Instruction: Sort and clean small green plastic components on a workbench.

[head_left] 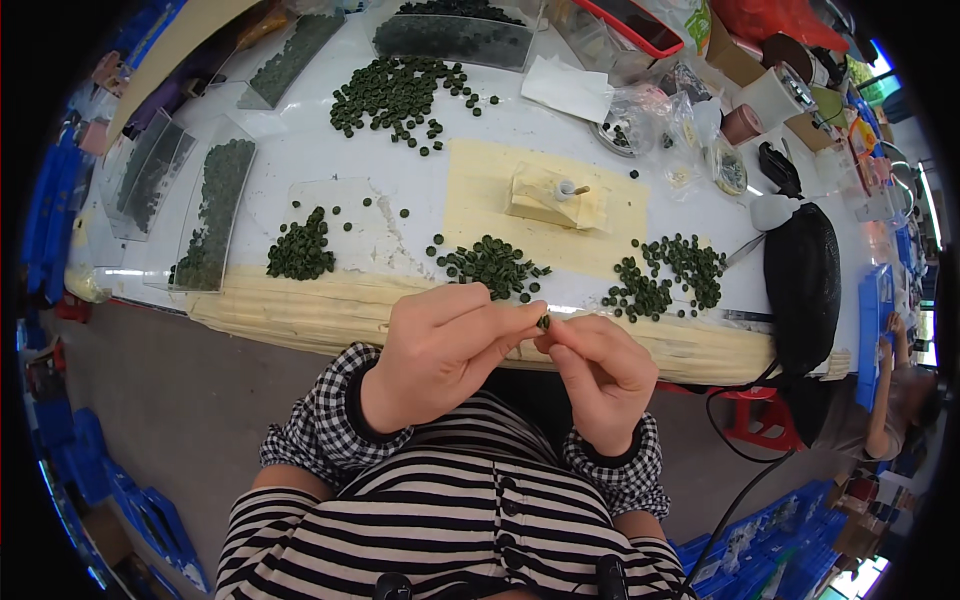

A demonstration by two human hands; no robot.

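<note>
Over the table's near edge my two hands meet fingertip to fingertip. Between the thumb and forefinger of my left hand (455,345) is a small dark green round piece (544,322) with a lighter, yellowish mark on it. The fingertips of my right hand (600,365) pinch at the same piece from the other side; its other fingers are curled in. Just beyond my left hand lies a heap of dark green round pieces (492,265). A looser heap (690,265) lies beyond my right hand. Behind both, a block-shaped stand (555,198) wrapped in pale tape carries a short upright peg.
Clear trays (215,215) with green pieces line the left and back. More heaps (300,245) (385,95) lie left and far. A folded white tissue (567,90), a red-edged phone (635,25), plastic bags and a black cloth-like bundle (803,285) stand right. Tape pads the table edge (280,310).
</note>
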